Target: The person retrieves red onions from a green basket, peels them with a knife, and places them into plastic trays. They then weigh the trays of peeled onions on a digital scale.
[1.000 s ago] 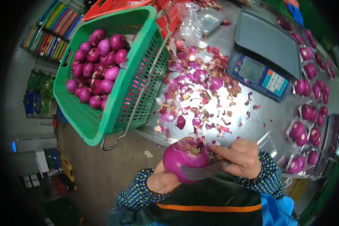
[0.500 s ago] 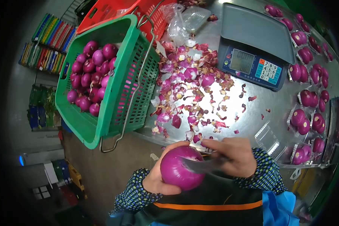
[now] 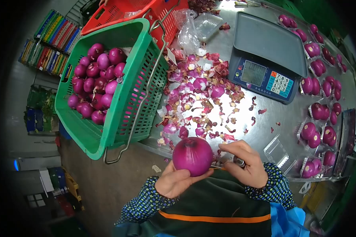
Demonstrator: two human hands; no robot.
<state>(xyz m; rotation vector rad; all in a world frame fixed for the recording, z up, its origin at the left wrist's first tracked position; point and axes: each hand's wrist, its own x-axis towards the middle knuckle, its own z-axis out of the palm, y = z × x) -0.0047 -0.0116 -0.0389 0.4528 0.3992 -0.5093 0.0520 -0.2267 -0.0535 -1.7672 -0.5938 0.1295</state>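
Head view: onion [image 3: 192, 157] in left hand [image 3: 173, 183], right hand [image 3: 249, 168] just beside

Nearest: dark apron [image 3: 217, 193] with orange stripe; patterned cuffs [image 3: 279, 189] at both wrists.

Left hand: cupped under the near side of the onion, thumb across the front, fingers reaching beneath toward the right. Grasping, by the look of it; onion held up in front of the apron, overlapping the table's near edge in this view.

Right hand: thumb and fingers curled round a short, metal-tipped handle [image 3: 239, 161], probably a knife's; blade not made out. Index finger extended toward the onion, tip just beside, no contact seen.

Key relation: onion to the left of the right hand, about level with the index fingertip; left hand the nearer, being in contact. Almost round, so no marked long axis; end-to-end line seemingly leaning away from the body, dark end uppermost, toward the table. Opposite end hidden.

Beyond: metal table [image 3: 261, 132], strewn with scraps [image 3: 199, 83]; tray [image 3: 279, 152] past the right cuff. To the left, green basket [image 3: 106, 132] of onions [image 3: 103, 61].

Farther: scale [image 3: 271, 39], right of the scraps; packs [image 3: 309, 130] along the right edge; crumpled bag [image 3: 187, 33] next to a red basket [image 3: 118, 14].

Farthest: crates [image 3: 53, 31], upper left, contents unclear.
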